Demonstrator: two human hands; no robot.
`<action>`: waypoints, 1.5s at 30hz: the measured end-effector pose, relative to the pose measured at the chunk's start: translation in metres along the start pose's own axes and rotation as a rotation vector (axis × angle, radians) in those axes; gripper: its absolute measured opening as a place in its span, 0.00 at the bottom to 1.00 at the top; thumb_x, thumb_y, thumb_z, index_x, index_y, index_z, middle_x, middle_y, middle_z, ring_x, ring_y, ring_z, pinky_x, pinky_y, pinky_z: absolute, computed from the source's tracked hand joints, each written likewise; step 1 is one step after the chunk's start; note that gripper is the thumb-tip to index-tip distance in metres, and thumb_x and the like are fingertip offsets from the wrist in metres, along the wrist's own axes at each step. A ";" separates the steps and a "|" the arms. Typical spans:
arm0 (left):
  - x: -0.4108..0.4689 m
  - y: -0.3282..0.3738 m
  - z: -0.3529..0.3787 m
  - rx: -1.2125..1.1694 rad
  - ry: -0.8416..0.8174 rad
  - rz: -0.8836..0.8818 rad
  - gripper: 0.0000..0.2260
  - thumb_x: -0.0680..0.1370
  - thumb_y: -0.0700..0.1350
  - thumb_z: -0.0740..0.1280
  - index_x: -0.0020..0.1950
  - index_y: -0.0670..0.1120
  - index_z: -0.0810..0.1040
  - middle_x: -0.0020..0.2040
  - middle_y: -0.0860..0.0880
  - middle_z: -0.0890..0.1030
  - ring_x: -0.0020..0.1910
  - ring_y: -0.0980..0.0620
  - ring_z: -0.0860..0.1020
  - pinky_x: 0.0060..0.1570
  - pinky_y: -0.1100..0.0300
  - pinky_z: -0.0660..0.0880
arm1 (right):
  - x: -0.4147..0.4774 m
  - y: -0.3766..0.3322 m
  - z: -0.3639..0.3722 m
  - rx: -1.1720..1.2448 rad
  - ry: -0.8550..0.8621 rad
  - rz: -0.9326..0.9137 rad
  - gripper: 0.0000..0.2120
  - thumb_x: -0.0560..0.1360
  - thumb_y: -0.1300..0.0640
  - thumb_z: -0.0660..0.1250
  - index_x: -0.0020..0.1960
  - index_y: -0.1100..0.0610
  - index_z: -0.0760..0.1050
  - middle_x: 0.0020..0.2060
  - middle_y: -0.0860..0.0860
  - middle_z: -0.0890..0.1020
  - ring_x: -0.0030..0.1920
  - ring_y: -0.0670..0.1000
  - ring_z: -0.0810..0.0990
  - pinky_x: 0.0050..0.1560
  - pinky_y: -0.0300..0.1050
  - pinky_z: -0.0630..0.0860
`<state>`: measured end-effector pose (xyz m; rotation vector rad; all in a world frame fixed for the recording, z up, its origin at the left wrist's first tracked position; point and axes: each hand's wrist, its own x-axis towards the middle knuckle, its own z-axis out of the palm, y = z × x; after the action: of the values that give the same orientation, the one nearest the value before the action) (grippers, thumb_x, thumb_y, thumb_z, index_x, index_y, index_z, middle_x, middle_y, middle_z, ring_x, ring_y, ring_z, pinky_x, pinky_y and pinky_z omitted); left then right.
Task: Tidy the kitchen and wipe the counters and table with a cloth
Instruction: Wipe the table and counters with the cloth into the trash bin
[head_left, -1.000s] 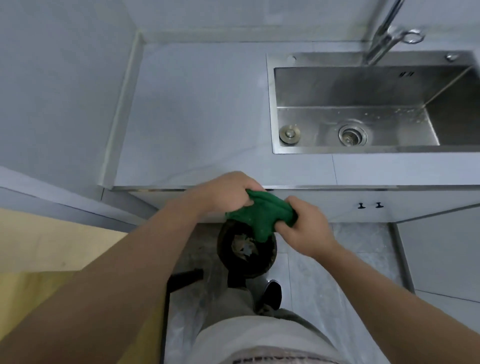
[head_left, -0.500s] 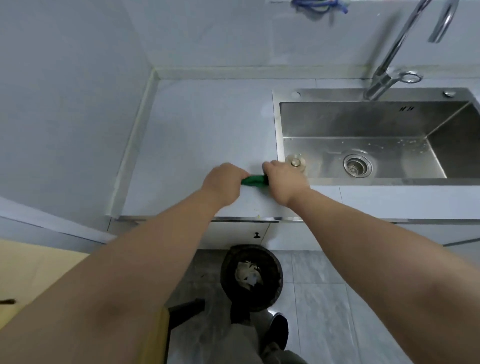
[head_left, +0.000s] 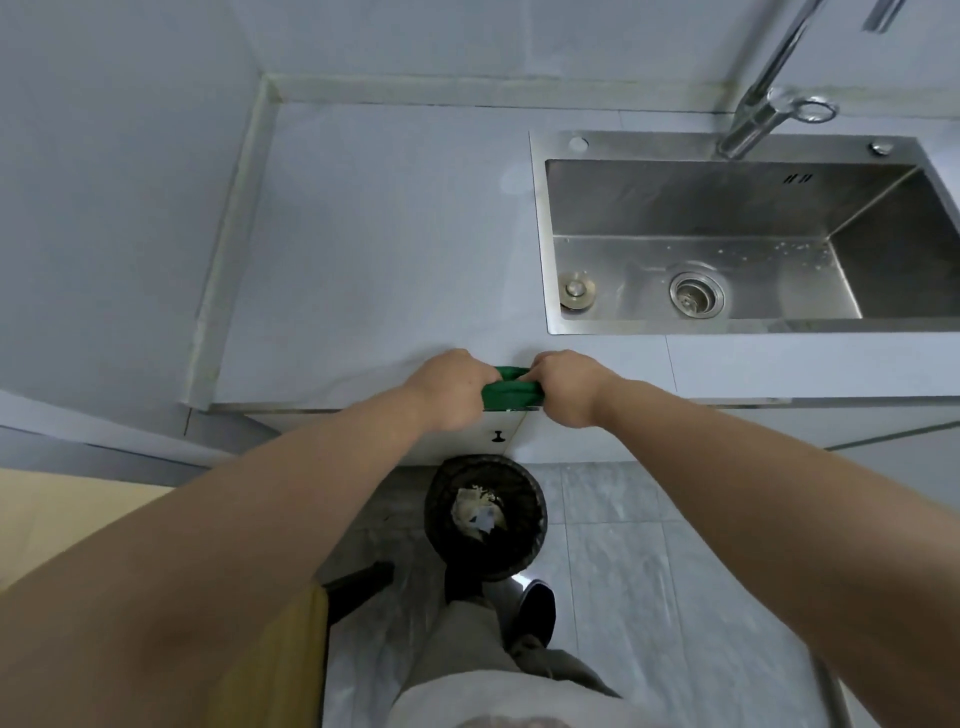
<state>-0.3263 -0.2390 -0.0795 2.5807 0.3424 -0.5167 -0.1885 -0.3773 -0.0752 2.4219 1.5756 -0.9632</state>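
Gripping a green cloth (head_left: 511, 388) by its two ends, the left hand (head_left: 449, 389) and the right hand (head_left: 566, 387) are holding it at the front edge of the counter (head_left: 389, 234), a little left of the front-left corner of the sink (head_left: 540, 234). The cloth is sitting bunched into a short, thick roll, with its long axis running left to right along that front edge and one end pointing into each fist. Both hands are curling their fingers round the cloth, backs of the hands facing up, so only a middle strip is showing between them. That strip is looking deep green and soft, and it is creasing in lengthwise folds. Whether it is touching the counter top or hanging just over the edge cannot be told. A steel faucet (head_left: 763, 109) is rising from the sink's back rim. Below the hands, a dark round bin (head_left: 431, 514) is standing on the floor tiles by the cabinet front, and it is holding pale scraps.
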 end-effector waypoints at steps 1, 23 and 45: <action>-0.003 0.003 0.002 0.000 -0.017 0.006 0.13 0.74 0.35 0.60 0.51 0.45 0.81 0.38 0.48 0.74 0.44 0.45 0.76 0.39 0.56 0.72 | -0.006 0.000 0.003 0.011 -0.006 0.001 0.20 0.72 0.65 0.57 0.57 0.52 0.81 0.50 0.52 0.77 0.50 0.56 0.78 0.52 0.54 0.78; -0.039 0.026 0.053 -0.327 -0.074 -0.110 0.19 0.76 0.33 0.60 0.57 0.50 0.82 0.50 0.49 0.82 0.49 0.48 0.79 0.52 0.51 0.78 | -0.075 -0.011 0.049 0.196 0.053 0.121 0.17 0.72 0.64 0.61 0.58 0.54 0.77 0.49 0.52 0.81 0.50 0.56 0.79 0.50 0.53 0.79; -0.056 0.065 0.150 -1.811 0.149 -0.999 0.17 0.79 0.26 0.54 0.60 0.40 0.76 0.51 0.39 0.80 0.48 0.40 0.79 0.45 0.47 0.78 | -0.101 -0.031 0.192 0.372 0.022 0.015 0.42 0.74 0.69 0.60 0.82 0.50 0.48 0.81 0.47 0.50 0.80 0.51 0.47 0.79 0.48 0.50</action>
<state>-0.3994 -0.3782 -0.1508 0.5659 1.3396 -0.0961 -0.3287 -0.5197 -0.1647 2.6814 1.4944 -1.3369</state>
